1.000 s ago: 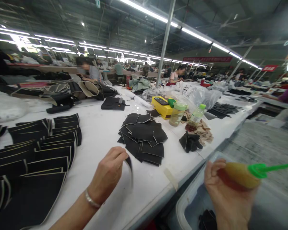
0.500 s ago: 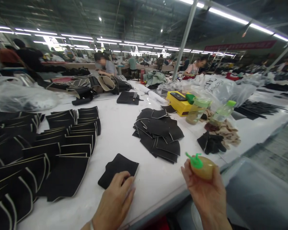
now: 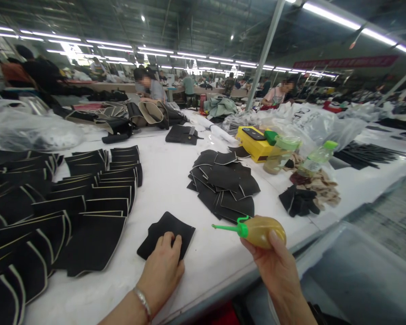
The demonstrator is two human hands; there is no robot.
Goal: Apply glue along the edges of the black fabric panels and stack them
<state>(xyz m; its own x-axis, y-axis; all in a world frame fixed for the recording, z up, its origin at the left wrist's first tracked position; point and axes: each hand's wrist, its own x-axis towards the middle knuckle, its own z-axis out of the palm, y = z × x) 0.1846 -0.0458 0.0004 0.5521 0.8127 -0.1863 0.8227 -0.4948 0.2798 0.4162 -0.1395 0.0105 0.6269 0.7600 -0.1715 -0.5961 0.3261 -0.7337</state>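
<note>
A black flat piece point(image 3: 160, 225) lies on the white table point(image 3: 169, 176), and my left hand point(image 3: 164, 266) rests on its lower right part with the fingertips pressed down. My right hand point(image 3: 274, 262) is wrapped round a squeeze bottle point(image 3: 264, 231) of yellowish-brown liquid, held above the table's front edge. The bottle's green nozzle points left, towards the black piece. Beyond the hands lies a loose pile of black pieces point(image 3: 225, 178). Overlapping rows of black pieces with pale edges point(image 3: 94, 239) cover the left side.
Behind the pile are a yellow box point(image 3: 255, 146) with a black phone-like object, a clear bottle with a green cap point(image 3: 318, 158) and crumpled cloth point(image 3: 325, 189). A black pouch point(image 3: 181, 134) lies further back. People work in the background.
My right hand has moved left and turned the bottle, so its nozzle now points left. My left hand has shifted slightly onto the black piece, its fingers flatter.
</note>
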